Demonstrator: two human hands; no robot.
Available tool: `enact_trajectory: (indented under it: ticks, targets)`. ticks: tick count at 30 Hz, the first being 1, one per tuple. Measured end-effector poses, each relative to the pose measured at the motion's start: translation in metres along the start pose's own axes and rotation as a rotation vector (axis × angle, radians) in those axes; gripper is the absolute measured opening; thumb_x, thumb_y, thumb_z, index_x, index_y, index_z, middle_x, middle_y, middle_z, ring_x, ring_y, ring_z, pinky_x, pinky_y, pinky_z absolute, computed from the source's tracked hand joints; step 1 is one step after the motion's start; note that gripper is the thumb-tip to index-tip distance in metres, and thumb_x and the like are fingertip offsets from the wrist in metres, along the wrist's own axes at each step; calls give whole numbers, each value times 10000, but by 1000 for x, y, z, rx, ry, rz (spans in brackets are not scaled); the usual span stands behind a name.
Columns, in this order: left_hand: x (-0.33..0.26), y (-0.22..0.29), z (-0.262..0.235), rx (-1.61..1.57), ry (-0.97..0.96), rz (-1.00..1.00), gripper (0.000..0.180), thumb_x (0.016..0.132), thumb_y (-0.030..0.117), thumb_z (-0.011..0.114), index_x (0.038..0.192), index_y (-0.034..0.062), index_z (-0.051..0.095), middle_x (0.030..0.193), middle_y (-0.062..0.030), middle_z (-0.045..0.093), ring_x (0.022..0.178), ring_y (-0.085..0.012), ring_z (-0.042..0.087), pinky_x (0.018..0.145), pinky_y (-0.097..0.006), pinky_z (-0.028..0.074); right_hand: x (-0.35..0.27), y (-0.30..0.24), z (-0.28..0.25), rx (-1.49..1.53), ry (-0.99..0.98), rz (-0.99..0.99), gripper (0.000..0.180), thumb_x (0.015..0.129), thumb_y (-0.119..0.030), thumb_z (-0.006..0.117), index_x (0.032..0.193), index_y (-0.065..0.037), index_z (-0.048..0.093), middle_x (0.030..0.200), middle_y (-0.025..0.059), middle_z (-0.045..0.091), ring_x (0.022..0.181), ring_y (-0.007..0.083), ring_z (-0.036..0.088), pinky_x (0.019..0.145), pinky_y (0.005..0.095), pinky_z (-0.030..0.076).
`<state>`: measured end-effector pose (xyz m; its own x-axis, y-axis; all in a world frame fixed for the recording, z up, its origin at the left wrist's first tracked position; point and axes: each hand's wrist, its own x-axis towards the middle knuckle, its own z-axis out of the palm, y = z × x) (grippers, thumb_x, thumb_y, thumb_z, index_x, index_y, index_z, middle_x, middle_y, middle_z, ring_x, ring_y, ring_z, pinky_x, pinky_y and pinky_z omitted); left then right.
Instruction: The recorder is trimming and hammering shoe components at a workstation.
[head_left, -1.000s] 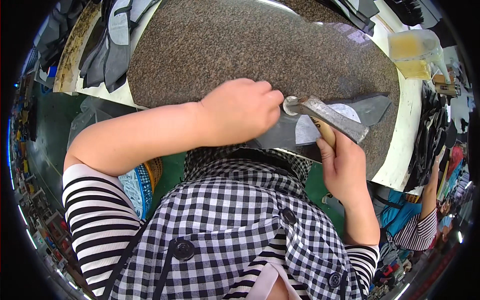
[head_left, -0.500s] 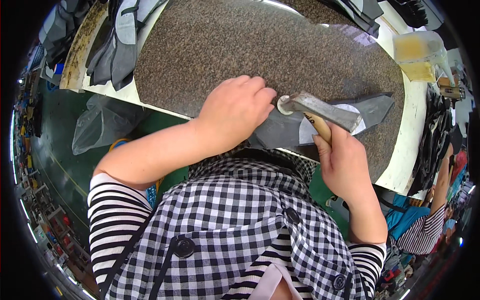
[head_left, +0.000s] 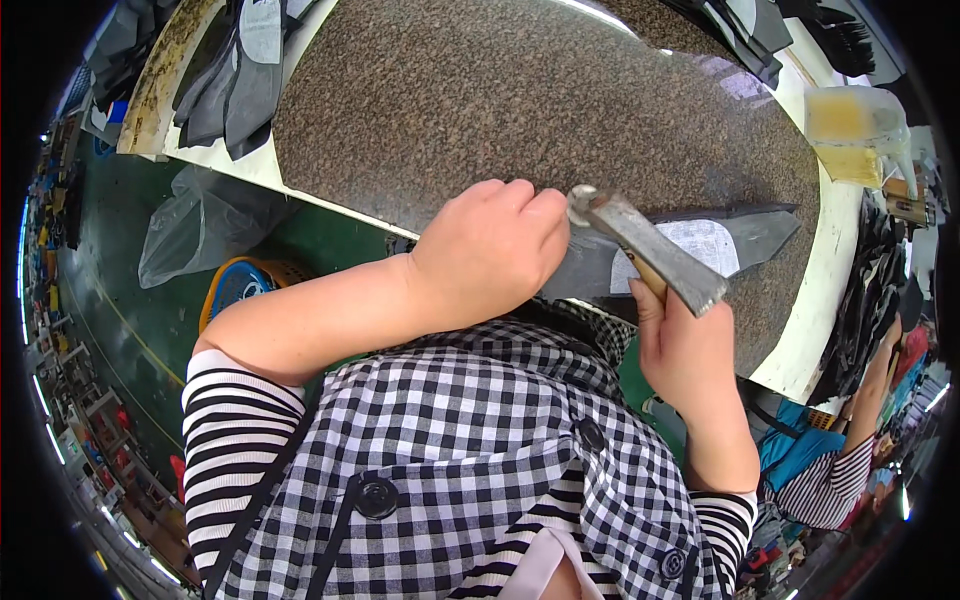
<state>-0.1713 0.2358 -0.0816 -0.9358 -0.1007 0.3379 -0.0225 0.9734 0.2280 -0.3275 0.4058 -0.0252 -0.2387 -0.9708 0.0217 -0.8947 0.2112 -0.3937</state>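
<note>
A dark grey flat piece point(head_left: 765, 242), leather-like, lies along the near edge of the stone slab, with a white patch point(head_left: 700, 243) on its middle. My left hand point(head_left: 492, 248) is closed at the piece's left end, knuckles up; the fingertips are hidden, apparently gripping its edge. My right hand point(head_left: 692, 345) is wrapped around the short wooden handle of a hammer point(head_left: 655, 250). The metal head hangs over the grey piece, its round face close to my left fingers. Whether the head touches the piece I cannot tell.
The speckled brown slab point(head_left: 430, 100) lies on a pale table. Stacked grey pieces point(head_left: 245, 90) sit at the far left, more at the far right. A translucent container point(head_left: 855, 130) with yellowish contents stands at the right. A plastic bag point(head_left: 205, 230) hangs left; another person's arm point(head_left: 870, 390) shows right.
The hammer head has turned and its back end dropped nearer my right hand, showing more of the white patch. My left hand has shifted slightly right, over more of the piece's left end.
</note>
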Motion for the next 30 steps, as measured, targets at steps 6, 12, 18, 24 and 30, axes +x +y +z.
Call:
enact_trajectory:
  ticks: [6, 12, 18, 24, 30]
  targets:
    - [-16, 0, 15, -201, 250, -63, 209, 701, 127, 691, 903, 75, 669, 860, -58, 564, 753, -223, 576, 613, -330, 464, 3, 0, 2, 19, -83, 160, 226, 901, -162, 596, 1082, -37, 543, 850, 176, 614, 754, 401, 618, 629, 470, 494]
    - [-16, 7, 15, -174, 264, -78, 218, 696, 125, 717, 907, 89, 679, 820, -45, 532, 730, -222, 558, 584, -322, 448, 1, 3, 4, 49, 0, 43, 256, 759, -76, 634, 996, -47, 542, 860, 159, 623, 772, 388, 627, 660, 451, 506]
    - [-7, -11, -6, -159, 149, -194, 193, 705, 59, 705, 894, 76, 665, 855, -68, 551, 808, -255, 566, 676, -371, 462, -23, 46, -6, 289, 154, 342, 234, 941, -166, 581, 1090, 8, 532, 771, 79, 583, 609, 197, 568, 567, 300, 473]
    - [37, 4, 9, -174, 261, 2, 417, 753, 188, 718, 1118, 45, 575, 1083, -132, 558, 1012, -320, 552, 890, -438, 443, -32, 98, 17, 1755, 395, 365, 205, 1011, -249, 472, 1009, -46, 501, 627, -42, 334, 494, 60, 297, 446, 208, 251]
    - [41, -3, 14, -185, 103, -95, 747, 678, 359, 789, 1298, 56, 502, 1136, -158, 531, 1054, -326, 534, 926, -434, 445, -57, 119, 24, 1891, 395, 148, 190, 1046, -245, 384, 992, -73, 443, 639, -48, 307, 474, 42, 262, 412, 186, 267]
